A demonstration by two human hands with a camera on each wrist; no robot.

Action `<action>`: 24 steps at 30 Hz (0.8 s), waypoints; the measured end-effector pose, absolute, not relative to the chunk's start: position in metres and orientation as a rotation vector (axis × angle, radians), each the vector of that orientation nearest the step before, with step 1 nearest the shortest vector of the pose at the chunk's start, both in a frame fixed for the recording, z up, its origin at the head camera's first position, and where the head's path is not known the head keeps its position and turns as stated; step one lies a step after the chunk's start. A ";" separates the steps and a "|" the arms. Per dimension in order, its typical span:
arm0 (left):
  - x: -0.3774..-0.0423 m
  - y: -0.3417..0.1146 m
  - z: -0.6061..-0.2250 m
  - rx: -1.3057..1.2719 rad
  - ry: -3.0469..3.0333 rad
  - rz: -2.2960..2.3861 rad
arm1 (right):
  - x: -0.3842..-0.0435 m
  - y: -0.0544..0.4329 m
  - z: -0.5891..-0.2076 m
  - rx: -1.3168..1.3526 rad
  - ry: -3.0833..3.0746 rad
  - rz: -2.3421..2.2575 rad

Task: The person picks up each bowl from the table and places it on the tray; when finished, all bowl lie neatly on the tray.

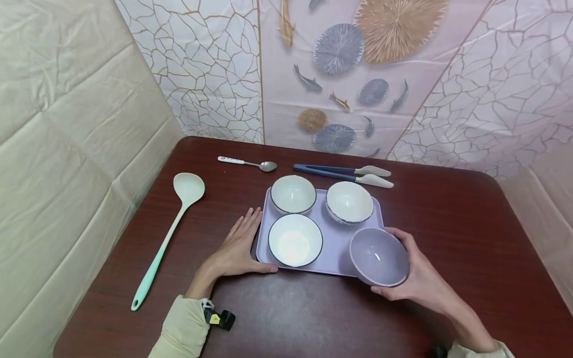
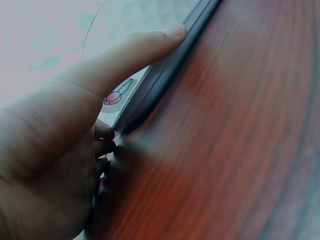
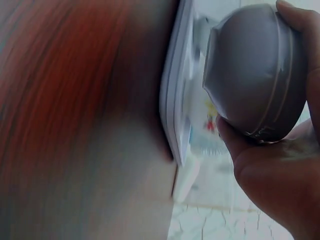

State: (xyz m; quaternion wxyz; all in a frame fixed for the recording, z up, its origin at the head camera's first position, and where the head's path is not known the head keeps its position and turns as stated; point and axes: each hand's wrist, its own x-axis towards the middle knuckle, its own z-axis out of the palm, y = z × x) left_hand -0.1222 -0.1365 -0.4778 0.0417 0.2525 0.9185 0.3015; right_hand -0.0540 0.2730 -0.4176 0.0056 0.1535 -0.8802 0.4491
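Note:
My right hand (image 1: 423, 276) grips a lilac bowl (image 1: 379, 256) by its side, thumb toward the front and fingers behind. The bowl is raised over the front right corner of a lilac tray (image 1: 333, 246); the right wrist view shows a gap between bowl (image 3: 250, 70) and tray. My left hand (image 1: 237, 251) lies along the tray's left side, fingers straight, with the thumb at the front edge. Nearest to it on the tray is a dark-rimmed white bowl (image 1: 295, 240). Behind that stand another dark-rimmed bowl (image 1: 293, 194) and a white bowl with a speckled blue rim (image 1: 349, 202).
A pale green ladle (image 1: 167, 233) lies on the brown table (image 1: 286, 313) to the left. Behind the tray are a metal spoon (image 1: 248, 163) with a white handle and blue tongs (image 1: 342, 174) with whitish tips. Patterned cloth hangs behind the table.

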 end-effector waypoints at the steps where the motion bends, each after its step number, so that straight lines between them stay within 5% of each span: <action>1: -0.122 -0.137 -0.478 0.772 2.811 0.923 | -0.055 0.269 -0.419 0.482 -2.765 1.401; 24: -0.122 -0.138 -0.476 0.760 2.802 0.918 | -0.065 0.222 -0.421 0.441 -2.753 1.313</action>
